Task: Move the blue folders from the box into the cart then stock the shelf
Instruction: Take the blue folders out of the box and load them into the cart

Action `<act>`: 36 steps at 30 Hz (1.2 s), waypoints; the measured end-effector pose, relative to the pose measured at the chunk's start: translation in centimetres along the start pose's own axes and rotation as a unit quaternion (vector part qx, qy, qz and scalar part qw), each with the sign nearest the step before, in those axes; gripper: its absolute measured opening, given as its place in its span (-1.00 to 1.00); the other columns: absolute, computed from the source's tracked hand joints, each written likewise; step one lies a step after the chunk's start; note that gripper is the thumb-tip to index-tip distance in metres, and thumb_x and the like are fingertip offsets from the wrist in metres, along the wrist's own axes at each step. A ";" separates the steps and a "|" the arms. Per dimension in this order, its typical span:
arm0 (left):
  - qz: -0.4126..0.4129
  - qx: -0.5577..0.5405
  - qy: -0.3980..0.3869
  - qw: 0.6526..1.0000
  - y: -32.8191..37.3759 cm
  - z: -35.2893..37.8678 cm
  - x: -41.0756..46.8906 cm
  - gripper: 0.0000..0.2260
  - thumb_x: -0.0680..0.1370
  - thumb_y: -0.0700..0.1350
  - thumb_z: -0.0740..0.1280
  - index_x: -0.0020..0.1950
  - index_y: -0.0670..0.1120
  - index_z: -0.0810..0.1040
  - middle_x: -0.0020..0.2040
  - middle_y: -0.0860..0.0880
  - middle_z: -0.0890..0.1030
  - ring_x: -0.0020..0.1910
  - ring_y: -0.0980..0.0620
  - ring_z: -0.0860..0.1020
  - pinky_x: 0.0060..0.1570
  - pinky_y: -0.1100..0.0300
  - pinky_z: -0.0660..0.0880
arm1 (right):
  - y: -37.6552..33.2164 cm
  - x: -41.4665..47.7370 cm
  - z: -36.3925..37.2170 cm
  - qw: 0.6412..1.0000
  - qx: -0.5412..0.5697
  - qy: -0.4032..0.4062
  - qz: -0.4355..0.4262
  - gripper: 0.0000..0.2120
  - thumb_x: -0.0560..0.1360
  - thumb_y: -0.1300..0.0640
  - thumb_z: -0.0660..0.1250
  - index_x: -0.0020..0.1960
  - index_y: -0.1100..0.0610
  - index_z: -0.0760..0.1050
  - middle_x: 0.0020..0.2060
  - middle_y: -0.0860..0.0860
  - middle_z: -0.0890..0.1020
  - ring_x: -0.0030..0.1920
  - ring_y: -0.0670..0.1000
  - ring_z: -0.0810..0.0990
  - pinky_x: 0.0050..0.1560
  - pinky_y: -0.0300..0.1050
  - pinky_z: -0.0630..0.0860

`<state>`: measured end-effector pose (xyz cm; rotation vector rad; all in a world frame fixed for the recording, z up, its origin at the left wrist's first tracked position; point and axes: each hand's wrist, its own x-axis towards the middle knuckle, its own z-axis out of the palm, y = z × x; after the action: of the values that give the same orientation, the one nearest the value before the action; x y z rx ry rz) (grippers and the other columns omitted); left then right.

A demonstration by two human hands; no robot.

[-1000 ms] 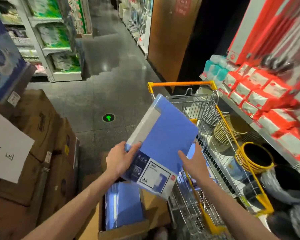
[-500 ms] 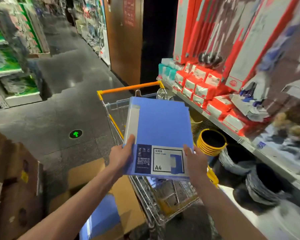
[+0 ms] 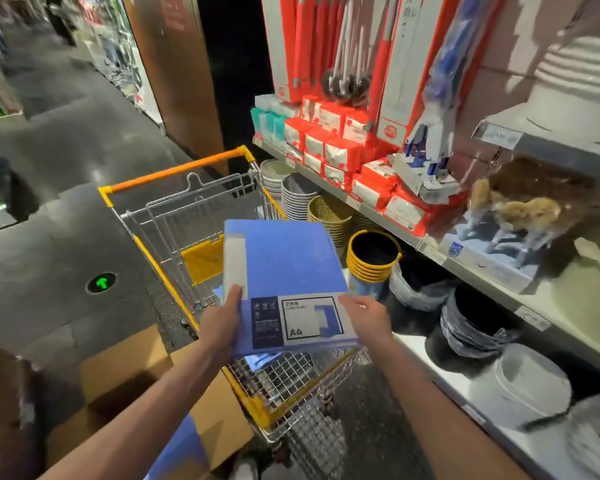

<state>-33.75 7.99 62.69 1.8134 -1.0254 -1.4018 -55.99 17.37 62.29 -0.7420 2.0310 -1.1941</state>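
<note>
Blue folders [image 3: 284, 271] — a flat stack with an A4 label on the near end — are held over the shopping cart [image 3: 201, 216], above its wire basket and toward its near right corner. The stack lies nearly level, its long axis running away from the person toward the cart's orange handle bar, the labelled short edge nearest the body and the white spine strip along its left side. The left hand [image 3: 219, 327] is clamped on the near left corner, thumb on top beside the spine strip; the right hand [image 3: 368, 320] grips the near right corner, thumb over the label. The hands are apart, one at each side of the stack. Left of the cart and nearer the person, an open cardboard box [image 3: 125, 375] sits on the floor with more blue showing at its lower edge. Right of the cart runs a store shelf [image 3: 499, 282], with red-and-white packs on its upper level and a stack of yellow-rimmed buckets [image 3: 373, 258] just beyond the cart's right side. A green arrow marker [image 3: 101, 283] glows on the floor left of the cart.
</note>
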 end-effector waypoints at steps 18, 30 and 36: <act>-0.142 -0.017 0.012 0.990 -4.5 6.8 24.7 -0.33 0.57 0.29 0.26 0.26 -0.34 0.49 0.13 -0.27 0.62 -0.02 -0.23 0.63 -0.01 -0.04 0.59 | 0.6 14.6 15.2 0.983 -0.091 -0.082 0.135 -0.40 0.50 -0.30 0.31 0.37 0.08 0.45 0.14 0.00 0.64 0.12 0.05 0.60 0.22 0.06 0.52; -0.259 -0.012 0.035 0.965 -9.2 14.3 33.3 -0.37 0.66 0.23 0.14 0.38 -0.34 0.36 0.14 -0.20 0.57 0.00 -0.20 0.57 -0.19 0.06 0.44 | 4.1 20.8 18.4 0.950 -0.194 -0.154 0.189 -0.73 0.62 -0.06 0.23 0.20 0.08 0.51 -0.04 -0.06 0.56 -0.05 -0.08 0.56 -0.07 -0.19 0.44; -0.245 0.023 -0.012 0.969 -11.7 16.1 36.7 -0.24 0.57 0.34 0.14 0.39 -0.34 0.33 0.18 -0.30 0.55 0.08 -0.28 0.59 0.04 -0.13 0.58 | 5.5 21.6 18.6 0.936 -0.237 -0.185 0.182 -0.66 0.62 -0.06 0.25 0.31 0.09 0.49 0.11 -0.02 0.62 0.05 -0.06 0.59 0.16 -0.05 0.57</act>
<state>-41.98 -17.95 31.04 2.1880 -0.6418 -1.6935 -55.82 -6.01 45.11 -0.7038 2.0249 -0.3211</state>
